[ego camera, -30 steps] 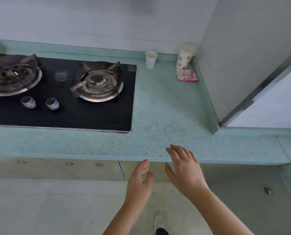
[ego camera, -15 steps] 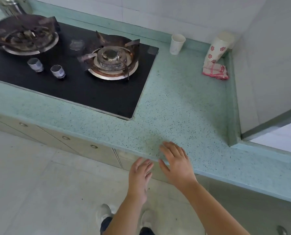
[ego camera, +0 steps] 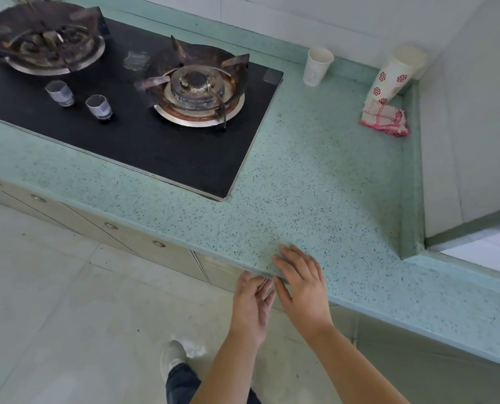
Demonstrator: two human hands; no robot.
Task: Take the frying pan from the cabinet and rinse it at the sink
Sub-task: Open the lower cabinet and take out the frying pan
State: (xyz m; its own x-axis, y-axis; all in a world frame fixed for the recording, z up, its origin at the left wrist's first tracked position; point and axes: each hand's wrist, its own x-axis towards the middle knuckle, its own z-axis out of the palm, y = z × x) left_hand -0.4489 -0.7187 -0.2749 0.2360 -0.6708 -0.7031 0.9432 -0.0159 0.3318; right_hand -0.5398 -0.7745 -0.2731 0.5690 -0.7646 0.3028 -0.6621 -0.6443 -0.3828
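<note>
Head view, the only one. Step in hand: the approach to the cabinet; nothing is opened yet, as I judge it. My right hand (ego camera: pixel 301 290) lies flat on the front lip of the counter (ego camera: pixel 316 185), fingers straight and together, holding nothing. My left hand (ego camera: pixel 251 307) is just beside it and below the lip, fingers extended, also without a load, its tips close to the cabinet front (ego camera: pixel 167 252). The frying pan is not in view, presumably behind those doors; the sink is not in view either. Next move calls for finding a pull: small round recessed knobs sit along the doors to the left of my left hand, and a door seam runs just ahead of it. Materials: the counter is pale green speckled stone, matte, with a raised back edge. Ahead and left of both hands, a black glass hob (ego camera: pixel 155 147) with a rusted, scorched burner (ego camera: pixel 197 88). Far ahead and right: a plain paper cup (ego camera: pixel 317 67), a leaning patterned cup (ego camera: pixel 394 77), a crumpled checked cloth (ego camera: pixel 384 119).
</note>
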